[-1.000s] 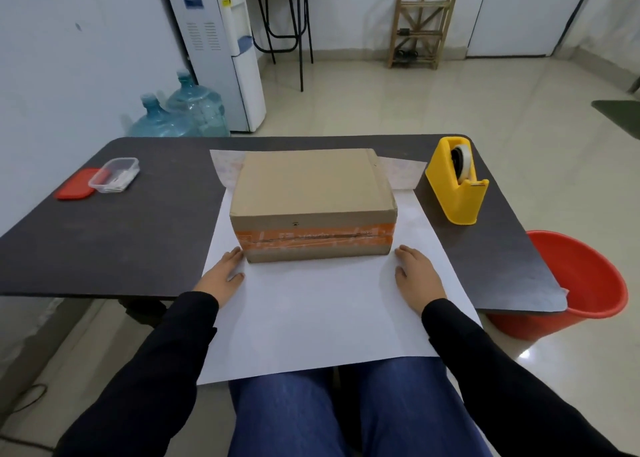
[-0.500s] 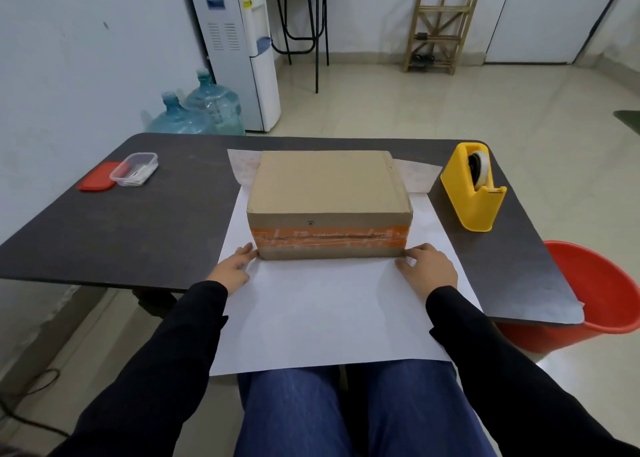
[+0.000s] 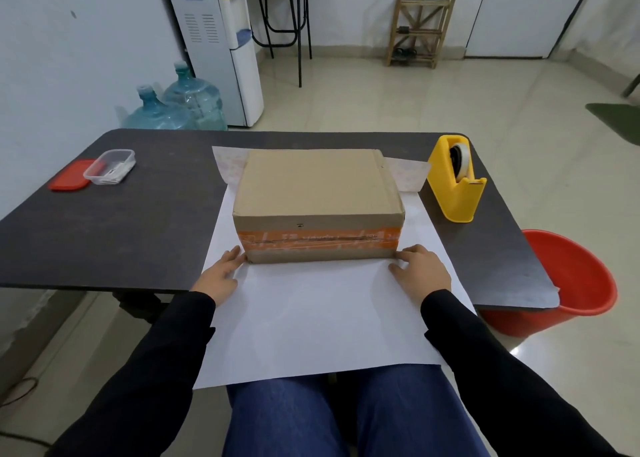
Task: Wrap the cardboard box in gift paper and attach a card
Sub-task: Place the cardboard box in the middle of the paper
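A brown cardboard box (image 3: 317, 186) with orange tape across its near side stands on a sheet of gift paper (image 3: 322, 318), white side up. The paper hangs off the table's front edge over my lap, and its printed far end is folded up behind the box. My left hand (image 3: 219, 273) rests flat on the paper, its fingertips at the box's near left corner. My right hand (image 3: 420, 271) rests on the paper with its fingertips at the near right corner. Neither hand holds anything.
A yellow tape dispenser (image 3: 456, 179) stands right of the box on the dark table (image 3: 121, 228). A clear plastic container (image 3: 110, 166) and its red lid (image 3: 69, 179) lie at the far left. A red bucket (image 3: 568, 283) sits on the floor at right.
Both hands slid forward over the paper until their fingertips reached the box's near corners. The camera view shifted slightly.
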